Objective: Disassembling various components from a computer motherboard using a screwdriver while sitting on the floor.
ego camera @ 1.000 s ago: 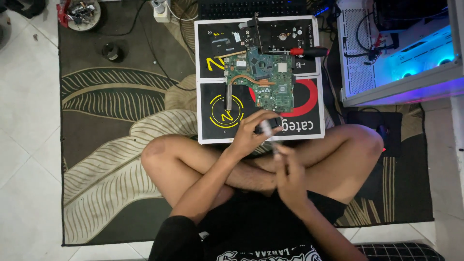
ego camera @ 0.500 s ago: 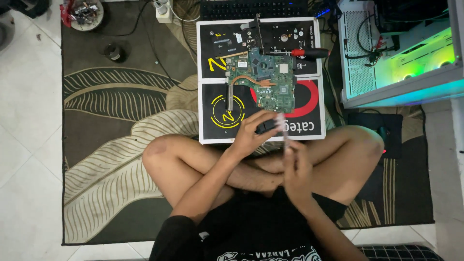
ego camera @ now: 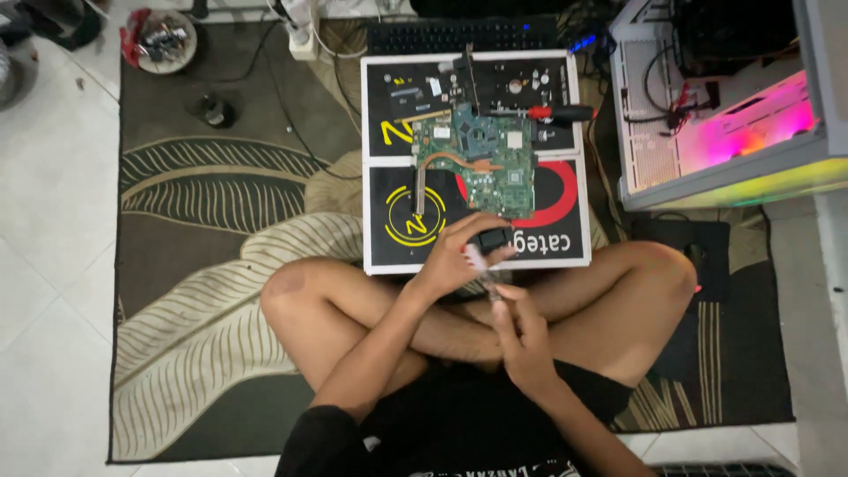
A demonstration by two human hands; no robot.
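I sit cross-legged on a patterned rug. My left hand [ego camera: 455, 256] grips a small dark block-shaped part [ego camera: 492, 238] at the near edge of a black printed work mat [ego camera: 402, 243]. My right hand [ego camera: 521, 331] is just below it, pinching a thin syringe-like tube [ego camera: 484, 269] whose tip points up toward the part. On the mat lies a green circuit board [ego camera: 481, 172] with a copper heat pipe [ego camera: 442, 168]. A red-handled screwdriver [ego camera: 552, 113] rests at the mat's far right.
An open computer case [ego camera: 707, 115] with pink and yellow lights stands at the right. A keyboard [ego camera: 459, 35] lies beyond the mat. A bowl of small items [ego camera: 163, 40] and a dark round object [ego camera: 215, 110] sit far left on the rug. White tiles border the rug.
My hands have stayed together at the mat's near edge; the right hand with the tube has shifted slightly lower. The case lights went from blue to green to pink and yellow.
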